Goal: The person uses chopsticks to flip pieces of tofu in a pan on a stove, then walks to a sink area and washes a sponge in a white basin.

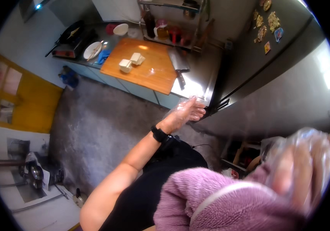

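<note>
My left hand, in a clear plastic glove with a black watch at the wrist, hangs near the counter's front corner. Its fingers are loosely bent and nothing shows in them. My right hand, also in clear plastic, is close to the camera at the right. Beside it a purple terry cloth with a pale band fills the lower right; whether the fingers grip it cannot be told. On the counter, two white tofu-like blocks sit on a wooden board. A cleaver lies at the board's right edge.
A frying pan stands on a burner at the far left. A plate with chopsticks, a blue cloth and a white bowl are nearby. Behind the board is a rack with bottles. A grey refrigerator flanks the right.
</note>
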`<state>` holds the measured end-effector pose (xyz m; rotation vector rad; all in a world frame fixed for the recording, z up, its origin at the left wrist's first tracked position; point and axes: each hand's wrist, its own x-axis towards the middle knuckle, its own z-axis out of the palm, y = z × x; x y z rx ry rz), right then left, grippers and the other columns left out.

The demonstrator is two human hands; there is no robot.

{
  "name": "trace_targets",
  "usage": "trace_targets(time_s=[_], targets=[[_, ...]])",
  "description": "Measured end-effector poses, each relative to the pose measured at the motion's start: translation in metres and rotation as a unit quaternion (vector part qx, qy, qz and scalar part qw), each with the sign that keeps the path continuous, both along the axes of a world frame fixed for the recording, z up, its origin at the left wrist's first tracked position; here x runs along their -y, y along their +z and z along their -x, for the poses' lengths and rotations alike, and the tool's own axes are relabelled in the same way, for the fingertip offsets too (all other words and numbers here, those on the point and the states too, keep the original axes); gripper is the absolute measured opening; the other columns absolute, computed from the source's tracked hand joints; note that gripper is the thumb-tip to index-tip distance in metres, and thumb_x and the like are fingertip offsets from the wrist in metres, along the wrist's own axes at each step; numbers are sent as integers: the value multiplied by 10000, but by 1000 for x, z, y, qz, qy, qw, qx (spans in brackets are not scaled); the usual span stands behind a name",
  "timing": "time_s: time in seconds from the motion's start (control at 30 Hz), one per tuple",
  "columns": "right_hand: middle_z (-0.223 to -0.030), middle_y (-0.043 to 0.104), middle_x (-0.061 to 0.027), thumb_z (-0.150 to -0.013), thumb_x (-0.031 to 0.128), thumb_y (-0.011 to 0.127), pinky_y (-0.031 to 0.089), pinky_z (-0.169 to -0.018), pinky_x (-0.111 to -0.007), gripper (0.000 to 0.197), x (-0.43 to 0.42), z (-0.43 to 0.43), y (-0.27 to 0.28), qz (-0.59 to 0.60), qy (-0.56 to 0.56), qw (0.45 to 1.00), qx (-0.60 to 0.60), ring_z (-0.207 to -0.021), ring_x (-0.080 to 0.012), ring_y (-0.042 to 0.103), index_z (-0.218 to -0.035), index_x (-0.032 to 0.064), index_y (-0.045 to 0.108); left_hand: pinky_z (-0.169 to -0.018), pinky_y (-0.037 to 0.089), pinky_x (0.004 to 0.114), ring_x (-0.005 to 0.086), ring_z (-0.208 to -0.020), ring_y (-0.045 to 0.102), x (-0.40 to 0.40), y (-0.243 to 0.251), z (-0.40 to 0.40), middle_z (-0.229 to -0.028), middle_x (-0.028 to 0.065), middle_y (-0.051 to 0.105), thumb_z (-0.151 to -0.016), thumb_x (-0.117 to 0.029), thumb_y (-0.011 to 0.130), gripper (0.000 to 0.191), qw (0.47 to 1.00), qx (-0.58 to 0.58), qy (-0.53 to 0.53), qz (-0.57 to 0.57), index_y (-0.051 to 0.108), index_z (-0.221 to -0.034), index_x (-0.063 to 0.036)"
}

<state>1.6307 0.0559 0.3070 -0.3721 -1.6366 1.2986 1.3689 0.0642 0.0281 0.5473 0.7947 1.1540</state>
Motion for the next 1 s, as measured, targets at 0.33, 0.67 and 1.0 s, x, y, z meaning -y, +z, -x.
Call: trace_targets(time_s=[0.33, 0.67, 1.0], targets=[[-917, 663, -168, -989, 347, 595, 486, -768, -342, 331, 14, -13, -7, 14, -66, 998, 19, -840, -217, 625, -869, 52, 503, -895, 528, 327, 190, -989, 651, 2, -2, -3, -1087, 130, 689, -1050, -591, 416, 681, 1000, -3, -5, -26, 629, -1273, 17], [-924, 659, -162, -987, 370, 595, 489, -779, -340, 355, 22, -14, -18, 32, -101, 994, 29, -847, -212, 618, -857, 56, 492, -850, 530, 307, 162, -923, 648, -3, 7, -1, -1071, 110, 694, -1066, -543, 428, 622, 1000, 25, 2, 1, 633, -1269, 8], [-931, 656, -156, -985, 392, 594, 493, -790, -339, 378, 30, -19, -25, 56, -147, 987, 34, -855, -207, 611, -846, 59, 481, -838, 541, 283, 163, -945, 653, 0, 0, -2, -1033, 129, 692, -1070, -553, 395, 650, 1000, 4, 8, -14, 624, -1220, 37]])
